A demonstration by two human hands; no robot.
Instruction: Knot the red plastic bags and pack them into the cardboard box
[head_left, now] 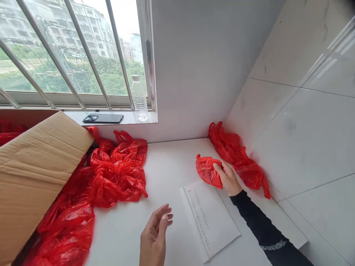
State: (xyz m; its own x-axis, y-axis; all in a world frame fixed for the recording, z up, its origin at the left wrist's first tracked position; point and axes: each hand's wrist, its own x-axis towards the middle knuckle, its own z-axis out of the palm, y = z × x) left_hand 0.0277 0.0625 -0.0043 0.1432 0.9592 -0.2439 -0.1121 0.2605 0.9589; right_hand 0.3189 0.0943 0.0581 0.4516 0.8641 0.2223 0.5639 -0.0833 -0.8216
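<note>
My right hand, in a black sleeve, grips a small crumpled red plastic bag above the white surface. The bag hangs just beyond the top edge of a white sheet of paper with lines of small marks. My left hand is raised at the bottom centre, fingers curled loosely and apart from the thumb, with nothing in it. Close behind my right hand, more red plastic bags lie along the tiled wall.
An open cardboard box takes up the left side. Red bags are heaped beside it. On the window sill lie a phone and a standing clear plastic bottle. Metal bars cross the window.
</note>
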